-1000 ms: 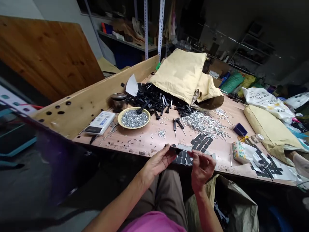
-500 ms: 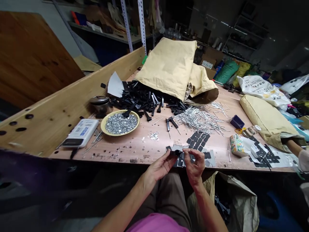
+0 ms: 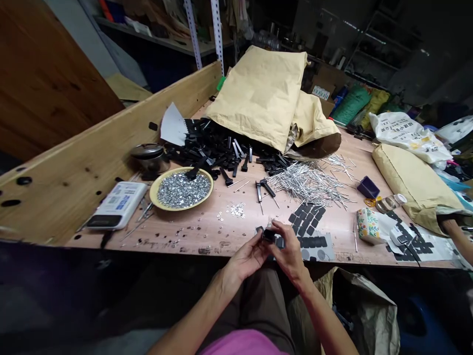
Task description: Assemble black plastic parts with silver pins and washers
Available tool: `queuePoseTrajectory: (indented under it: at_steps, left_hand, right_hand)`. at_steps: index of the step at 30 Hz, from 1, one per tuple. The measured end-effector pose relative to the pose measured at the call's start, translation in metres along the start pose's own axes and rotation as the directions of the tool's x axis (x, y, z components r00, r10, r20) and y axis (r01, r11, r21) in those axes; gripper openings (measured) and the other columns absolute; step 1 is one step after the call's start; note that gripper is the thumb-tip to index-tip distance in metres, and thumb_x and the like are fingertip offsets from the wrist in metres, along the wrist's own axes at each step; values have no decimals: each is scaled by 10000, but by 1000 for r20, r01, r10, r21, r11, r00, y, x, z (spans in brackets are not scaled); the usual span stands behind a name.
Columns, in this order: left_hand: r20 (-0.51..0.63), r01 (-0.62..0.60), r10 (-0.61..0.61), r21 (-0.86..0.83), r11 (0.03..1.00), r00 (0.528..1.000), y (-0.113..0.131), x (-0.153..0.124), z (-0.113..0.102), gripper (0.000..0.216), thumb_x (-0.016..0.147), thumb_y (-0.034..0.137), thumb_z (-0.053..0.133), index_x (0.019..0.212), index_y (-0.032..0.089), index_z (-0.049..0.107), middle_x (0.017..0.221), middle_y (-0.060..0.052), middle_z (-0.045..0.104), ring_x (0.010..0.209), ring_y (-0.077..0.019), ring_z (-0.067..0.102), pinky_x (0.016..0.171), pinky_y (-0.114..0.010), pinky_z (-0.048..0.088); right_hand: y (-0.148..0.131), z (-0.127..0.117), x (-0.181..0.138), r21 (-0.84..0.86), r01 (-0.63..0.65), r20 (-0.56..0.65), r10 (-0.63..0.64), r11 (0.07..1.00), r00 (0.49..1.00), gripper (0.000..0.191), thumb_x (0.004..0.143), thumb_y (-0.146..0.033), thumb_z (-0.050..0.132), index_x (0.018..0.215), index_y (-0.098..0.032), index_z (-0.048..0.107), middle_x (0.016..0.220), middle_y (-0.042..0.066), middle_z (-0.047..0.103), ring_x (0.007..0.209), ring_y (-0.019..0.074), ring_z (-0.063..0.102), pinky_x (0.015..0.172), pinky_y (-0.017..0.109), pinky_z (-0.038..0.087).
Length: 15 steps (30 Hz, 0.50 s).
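Above the table's front edge, my left hand (image 3: pixel 251 256) is closed on a small black plastic part (image 3: pixel 268 235). My right hand (image 3: pixel 290 249) grips the same part from the other side, thumb and fingers against it. Its far end is hidden by my fingers. Under and beside my hands lies a grey sheet (image 3: pixel 325 253) with black adhesive pads (image 3: pixel 312 242). Farther in are two black parts with metal pins (image 3: pixel 264 190), a heap of thin metal rods (image 3: pixel 306 182) and a few scattered washers (image 3: pixel 237 210).
A yellow bowl (image 3: pixel 155 197) of small metal pieces and a white scale (image 3: pixel 118 204) stand at left. Black plastic parts (image 3: pixel 207 143) are heaped before a large paper sack (image 3: pixel 258 98). Another person's hand (image 3: pixel 454 231) reaches into a sack (image 3: pixel 417 182) at right. An open sack (image 3: pixel 377 305) stands below the table.
My right hand has moved left and closed in around the black plastic part, which is now turned more upright. The view has shifted slightly. The other person's hand has moved at the right sack.
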<state>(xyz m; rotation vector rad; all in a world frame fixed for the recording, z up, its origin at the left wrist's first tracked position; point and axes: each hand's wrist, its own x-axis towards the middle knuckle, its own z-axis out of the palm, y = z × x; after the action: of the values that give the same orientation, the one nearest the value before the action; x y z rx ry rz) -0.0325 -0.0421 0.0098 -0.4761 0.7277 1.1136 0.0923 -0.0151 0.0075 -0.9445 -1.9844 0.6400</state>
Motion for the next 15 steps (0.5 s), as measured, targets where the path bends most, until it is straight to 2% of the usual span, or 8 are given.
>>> queuePoseTrajectory:
  at_steps: [3, 6, 10, 11, 12, 13, 14, 15]
  left_hand:
    - [16, 31, -35, 189, 981, 999, -2, -5, -5, 215, 866, 286, 548, 753, 117, 622, 649, -53, 649, 557, -150, 650, 552, -263, 550]
    - [9, -203, 216, 380, 902, 976, -2, -8, -13, 267, 825, 393, 587, 841, 132, 639, 647, -22, 617, 519, -130, 616, 483, -228, 502]
    - [82, -314, 336, 611, 727, 938, 5, -9, -19, 297, 802, 397, 598, 719, 120, 667, 635, -40, 585, 502, -129, 566, 467, -229, 462]
    - [99, -404, 455, 649, 645, 885, 8, -10, -20, 203, 769, 332, 647, 718, 137, 676, 681, -44, 595, 558, -134, 579, 506, -223, 469]
    - [122, -517, 607, 668, 535, 786, 11, -10, -21, 80, 724, 245, 694, 737, 166, 686, 745, -40, 605, 639, -136, 593, 564, -207, 475]
    - [146, -611, 735, 674, 416, 662, 14, -10, -22, 78, 681, 166, 722, 746, 198, 692, 799, -30, 608, 720, -136, 596, 622, -187, 473]
    - [171, -660, 800, 675, 329, 574, 17, -11, -23, 127, 656, 124, 731, 728, 221, 693, 823, -22, 608, 775, -139, 592, 661, -174, 466]
    - [195, -672, 807, 677, 301, 558, 19, -11, -24, 110, 661, 129, 729, 690, 227, 688, 803, -20, 611, 778, -143, 589, 665, -173, 464]
  right_hand:
    - [5, -4, 14, -40, -117, -22, 116, 992, 993, 450, 758, -235, 640, 1192, -221, 522, 909, 38, 680, 841, 185, 664, 769, 331, 543]
    - [9, -5, 27, -87, -166, -78, 160, 982, 984, 435, 751, -265, 647, 1168, -207, 534, 875, 32, 682, 810, 185, 665, 754, 330, 541]
    - [11, 4, 33, -81, -116, -79, 110, 990, 991, 376, 768, -248, 626, 1135, -206, 552, 918, 50, 690, 831, 184, 671, 774, 338, 541]
    - [11, 6, 33, -66, -130, -52, 126, 989, 991, 387, 762, -249, 633, 1136, -203, 547, 874, 38, 693, 777, 176, 677, 730, 322, 552]
    - [11, 8, 33, -55, -145, -27, 144, 988, 989, 397, 754, -251, 643, 1136, -200, 544, 833, 26, 692, 724, 168, 678, 685, 306, 558]
    - [12, 9, 33, -55, -153, -19, 152, 987, 988, 396, 752, -250, 647, 1131, -199, 544, 812, 18, 691, 696, 164, 677, 659, 296, 562]
    - [13, 9, 32, -65, -144, -29, 142, 988, 989, 383, 758, -244, 640, 1127, -201, 546, 816, 18, 693, 700, 164, 680, 657, 295, 566]
    - [14, 9, 31, -82, -109, -47, 105, 991, 993, 363, 772, -232, 624, 1126, -205, 549, 842, 24, 698, 725, 165, 684, 674, 300, 570]
